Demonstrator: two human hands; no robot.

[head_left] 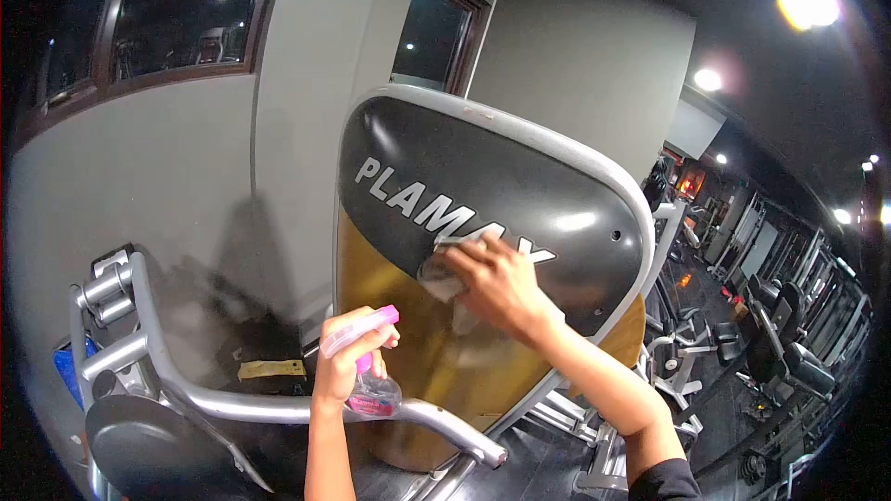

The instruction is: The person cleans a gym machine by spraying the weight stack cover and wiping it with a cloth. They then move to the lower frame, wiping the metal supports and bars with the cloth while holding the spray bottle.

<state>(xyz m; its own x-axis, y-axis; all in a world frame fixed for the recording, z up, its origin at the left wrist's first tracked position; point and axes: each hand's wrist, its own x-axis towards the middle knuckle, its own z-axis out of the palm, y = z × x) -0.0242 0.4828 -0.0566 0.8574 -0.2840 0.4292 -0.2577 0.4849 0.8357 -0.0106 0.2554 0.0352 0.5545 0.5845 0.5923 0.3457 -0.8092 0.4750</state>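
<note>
While the left hand grips a pink-capped spray bottle, the right hand presses a grey cloth flat against the black-and-gold machine shroud.

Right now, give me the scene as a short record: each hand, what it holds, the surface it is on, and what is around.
left hand: closed around a spray bottle with a pink top, nozzle toward the cover
right hand: pressing a cloth flat against the cover, over the white lettering
cover: black above, gold below, grey rim; lettering partly hidden by the hand
nearby: grey metal frame at lower left; gym machines in the background at right
</note>
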